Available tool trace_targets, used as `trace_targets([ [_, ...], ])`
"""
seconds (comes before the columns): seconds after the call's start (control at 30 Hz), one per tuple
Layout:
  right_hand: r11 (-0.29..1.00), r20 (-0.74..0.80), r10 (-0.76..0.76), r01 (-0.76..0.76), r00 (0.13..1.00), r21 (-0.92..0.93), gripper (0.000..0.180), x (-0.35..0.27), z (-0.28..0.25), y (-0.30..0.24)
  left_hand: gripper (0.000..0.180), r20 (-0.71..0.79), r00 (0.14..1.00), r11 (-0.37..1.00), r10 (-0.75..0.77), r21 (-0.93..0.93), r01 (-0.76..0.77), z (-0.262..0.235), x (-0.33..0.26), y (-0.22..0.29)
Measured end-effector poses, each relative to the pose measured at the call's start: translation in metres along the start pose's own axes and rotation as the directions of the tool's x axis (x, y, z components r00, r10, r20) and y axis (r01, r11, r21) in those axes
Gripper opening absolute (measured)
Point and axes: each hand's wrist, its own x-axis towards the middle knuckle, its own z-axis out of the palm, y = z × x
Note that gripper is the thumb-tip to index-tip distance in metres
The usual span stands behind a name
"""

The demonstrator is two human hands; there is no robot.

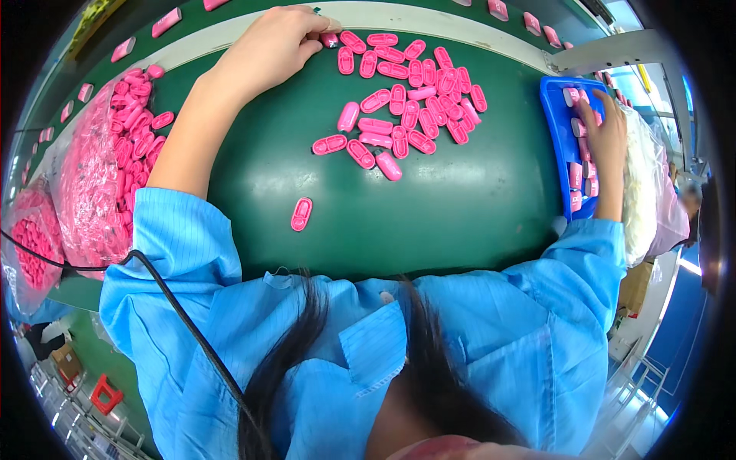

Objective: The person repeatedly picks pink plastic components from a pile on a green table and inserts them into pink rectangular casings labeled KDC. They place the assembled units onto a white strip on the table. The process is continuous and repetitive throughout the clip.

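Two long locks of dark hair [287, 368] hang nearest the camera, over a blue striped cloth smock [498, 353] at the near edge of the green, smooth-topped table [475, 222], while one thin black cable [192, 330] crosses the left sleeve. Scattered over the table's far middle lie thirty-odd pink oval plastic shells [398, 99], overlapping too much for an exact count, most with the hollow side up; one more single pink shell [302, 214] lies well apart, nearer the table's near edge. At the table's far edge, beside a pale straight-sided rail [429, 17], the left hand [276, 46] has its fingers curled, the tips at one small pink-and-white piece [331, 41]; whether they pinch it I cannot tell. On the table's right end stands one blue plastic tray [553, 130] with at least eight pink-and-white pieces [575, 175] in it. The right hand [609, 138] reaches over this tray, fingers bent and parted among the pieces; whether the tips grip one cannot be told. Two clear plastic bags of pink parts [88, 184] sit at the table's left end, one large, one small. Beyond the table's far edge, at least eight pink blocks [166, 22] lie spaced out.
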Motion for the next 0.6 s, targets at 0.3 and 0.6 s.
trace_targets([
  [0.3, 0.031, -0.527, -0.644, 0.707, 0.555, 0.706, 0.03, -0.022, -0.056, -0.317, 0.03, -0.064, 0.998, 1.0, 0.021, 0.009, -0.02, 0.011, 0.001, -0.023],
  [0.6, 0.377, -0.305, -0.507, 0.525, 0.806, 0.763, 0.022, 0.076, -0.024, -0.264, 0.032, -0.103, 0.848, 0.51, -0.52, -0.834, 0.211, 0.055, 0.055, -0.011],
])
